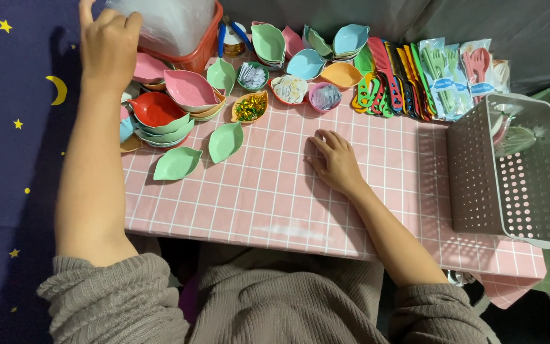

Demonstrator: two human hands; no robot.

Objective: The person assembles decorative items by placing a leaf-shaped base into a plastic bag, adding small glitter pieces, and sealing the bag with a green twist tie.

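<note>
My left hand (106, 44) reaches up to the far left, its fingers curled at the edge of a clear plastic bag (173, 22) that lies in a red basket (202, 54); whether it grips the bag is unclear. My right hand (333, 160) rests flat on the pink checked tablecloth (268, 197) with its fingers spread and nothing in it. Two green leaf-shaped dishes (225, 141) lie to its left. Stacks of pink, red and green leaf dishes (167, 111) sit below my left hand.
Small dishes hold gold bits (249, 107), white pieces (289, 88) and silvery bits (325, 96). Coloured combs (386, 79) and packed cutlery (450, 73) line the back right. A white perforated basket (520, 172) stands at the right. Dark star-patterned cloth (17, 127) lies at the left.
</note>
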